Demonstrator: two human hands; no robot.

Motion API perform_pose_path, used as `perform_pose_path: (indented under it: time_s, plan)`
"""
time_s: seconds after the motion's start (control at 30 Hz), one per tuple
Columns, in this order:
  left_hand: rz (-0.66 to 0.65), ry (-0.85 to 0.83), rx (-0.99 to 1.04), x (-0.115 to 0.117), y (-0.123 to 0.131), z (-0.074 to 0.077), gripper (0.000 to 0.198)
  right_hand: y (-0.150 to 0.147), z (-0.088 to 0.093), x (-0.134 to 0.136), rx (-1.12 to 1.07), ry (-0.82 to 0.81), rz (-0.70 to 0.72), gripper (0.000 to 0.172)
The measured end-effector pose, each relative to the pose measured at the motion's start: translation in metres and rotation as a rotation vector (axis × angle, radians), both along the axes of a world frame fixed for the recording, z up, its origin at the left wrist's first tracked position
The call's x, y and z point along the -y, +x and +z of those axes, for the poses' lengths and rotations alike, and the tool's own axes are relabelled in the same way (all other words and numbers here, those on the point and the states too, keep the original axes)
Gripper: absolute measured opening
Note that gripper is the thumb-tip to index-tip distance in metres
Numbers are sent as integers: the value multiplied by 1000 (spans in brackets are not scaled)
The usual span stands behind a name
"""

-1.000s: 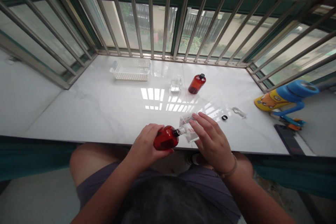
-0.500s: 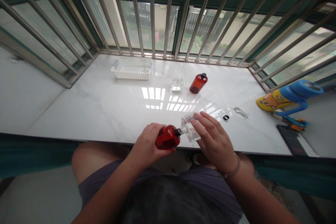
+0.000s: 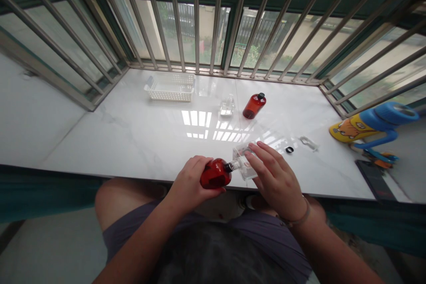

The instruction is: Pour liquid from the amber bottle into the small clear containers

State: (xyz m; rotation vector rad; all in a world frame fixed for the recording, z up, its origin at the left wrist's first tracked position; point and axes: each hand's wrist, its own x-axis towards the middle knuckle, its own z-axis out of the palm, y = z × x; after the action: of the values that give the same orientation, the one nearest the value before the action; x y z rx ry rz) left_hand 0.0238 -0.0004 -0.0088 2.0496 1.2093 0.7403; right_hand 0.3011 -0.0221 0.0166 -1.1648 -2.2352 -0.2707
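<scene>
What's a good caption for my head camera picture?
Left hand holding a translucent red bottle neck-to-neck with a clear square-sided bottle in the right hand.

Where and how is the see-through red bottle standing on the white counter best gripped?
Probably around the middle of the red bottle, coming from its right: it stands upright, its rounded body offers more to hold than the small black cap, and a squat clear bottle stands on its left.

Red btl [image 3: 216, 174], transl., blk neck, tilted; clear btl [image 3: 245, 170], boxy, tilted; necks mtg., nr. edge of surface [image 3: 133, 151].
</scene>
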Motion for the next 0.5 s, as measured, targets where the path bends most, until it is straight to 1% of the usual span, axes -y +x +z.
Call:
perform_pose_path:
  time_s: [0.5]
  plan:
    - [-5, -9, 11, -1, 2, -1, 73, 3, 3, 0, 43, -1, 1, 63]
